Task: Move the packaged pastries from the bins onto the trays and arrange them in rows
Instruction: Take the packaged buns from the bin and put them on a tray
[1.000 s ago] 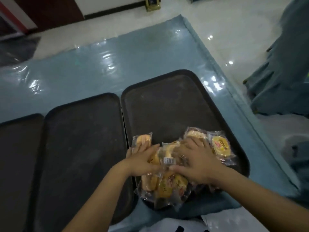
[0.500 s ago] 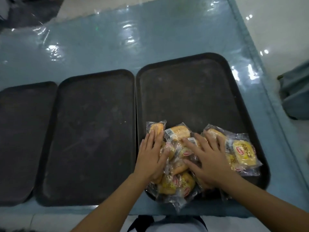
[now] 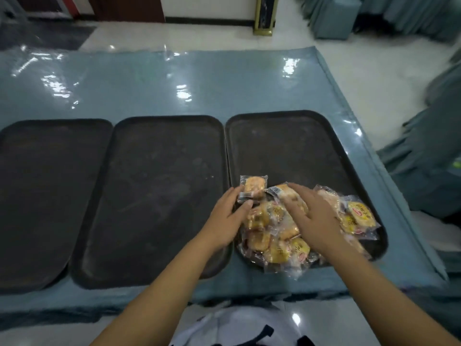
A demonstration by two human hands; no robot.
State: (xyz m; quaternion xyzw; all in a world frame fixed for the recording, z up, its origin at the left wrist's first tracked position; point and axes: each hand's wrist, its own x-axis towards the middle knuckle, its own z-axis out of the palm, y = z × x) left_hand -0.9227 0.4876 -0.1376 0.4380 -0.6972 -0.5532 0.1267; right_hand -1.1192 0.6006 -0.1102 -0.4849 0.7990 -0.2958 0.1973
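Pinching one wrapped pastry (image 3: 253, 189) at its near-left corner, the left hand (image 3: 228, 219) is holding the packet between thumb and fingers at the left edge of the right tray (image 3: 294, 148). Half a second earlier this hand was lying flat on the heap with its fingers spread; it is now drawn off to the left, partly over the seam between the right tray and the middle tray (image 3: 154, 196). The right hand (image 3: 315, 218) is resting palm down on the pile of packaged pastries (image 3: 279, 236), fingers extended and slightly apart, its fingertips touching a packet (image 3: 282, 192) at the far side of the heap. No curl around any packet is visible on this hand.

The pile is sitting in the near half of the right tray, with a few wrappers overhanging the near rim. Two yellow-labelled packets (image 3: 358, 217) are lying at the right of the heap, just beside the right wrist. The far half of this tray is showing bare dark surface.

The middle tray and the left tray (image 3: 42, 201) are lying side by side on the blue plastic-covered table (image 3: 174, 83), edges nearly touching. Compared with the earlier frames, the view is taking in more of the floor (image 3: 374, 71) beyond the table.
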